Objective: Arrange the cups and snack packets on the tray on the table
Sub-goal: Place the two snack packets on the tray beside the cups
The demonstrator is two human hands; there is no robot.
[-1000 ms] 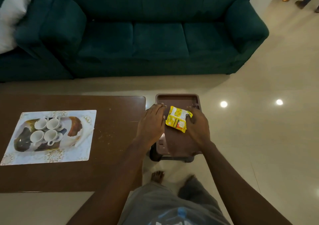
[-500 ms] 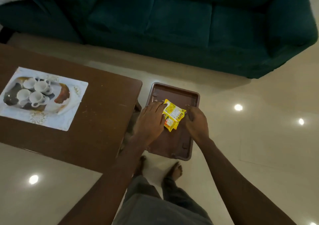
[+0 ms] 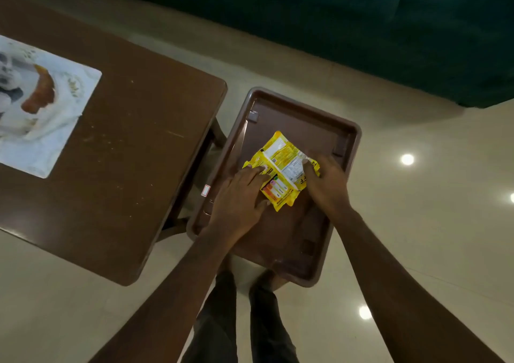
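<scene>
a brown rectangular plastic tray [image 3: 345, 134] with a raised rim is the landmark here. what holds it up is hidden beneath it. at least two crinkled yellow snack packets [image 3: 281, 165] lie overlapping on the tray's floor, in its middle and a little toward its far end. the upper one shows its pale printed back, and the lower one shows small orange panels.

the left hand [image 3: 239, 201] reaches in over the tray's left rim. its fingers are stretched nearly straight, the tips press on the left edge of the packets, and the thumb lies against the lower packet's near edge. the right hand [image 3: 326, 184] comes in over the tray's right side. its fingers are bent down and curled over the right end of the packets, gripping them there. its thumb is hidden.

a dark brown wooden table [image 3: 133, 154] stands just left of the tray, and their edges are close together. a white printed rectangular placemat [image 3: 55, 128] lies on the table, well to the tray's left. its picture is blurred. a dark green upholstered sofa [image 3: 361, 28] stands beyond the tray's far end. glossy cream floor tiles [image 3: 431, 237] spread to the tray's right. the person's legs in dark trousers [image 3: 219, 321] show below the tray's near end.
</scene>
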